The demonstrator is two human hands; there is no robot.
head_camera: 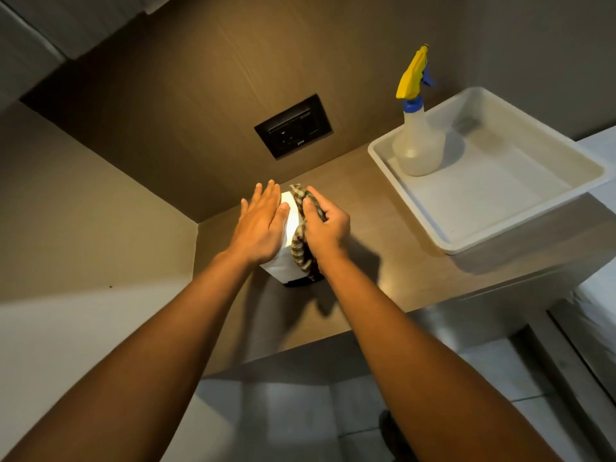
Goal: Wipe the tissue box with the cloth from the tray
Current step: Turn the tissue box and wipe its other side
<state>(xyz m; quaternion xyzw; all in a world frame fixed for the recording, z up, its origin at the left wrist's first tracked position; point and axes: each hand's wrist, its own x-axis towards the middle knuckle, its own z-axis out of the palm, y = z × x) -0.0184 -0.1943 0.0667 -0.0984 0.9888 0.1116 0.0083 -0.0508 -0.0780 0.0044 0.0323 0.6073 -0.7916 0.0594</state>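
Note:
A white tissue box (283, 266) stands on the brown counter (383, 261) near the left wall. My left hand (261, 225) lies flat on the box's top left side, fingers together and stretched out. My right hand (328, 228) is closed on a striped green-and-white cloth (301, 250), pressing it against the right side of the box. The cloth hangs down along the box's right front edge. Both hands cover most of the box's top. The white tray (500, 185) sits at the right end of the counter.
A clear spray bottle (418, 141) with a yellow and blue trigger head stands in the tray's back left corner. A black wall socket plate (293, 126) is on the brown back panel. The counter's front edge drops to a tiled floor (300, 411).

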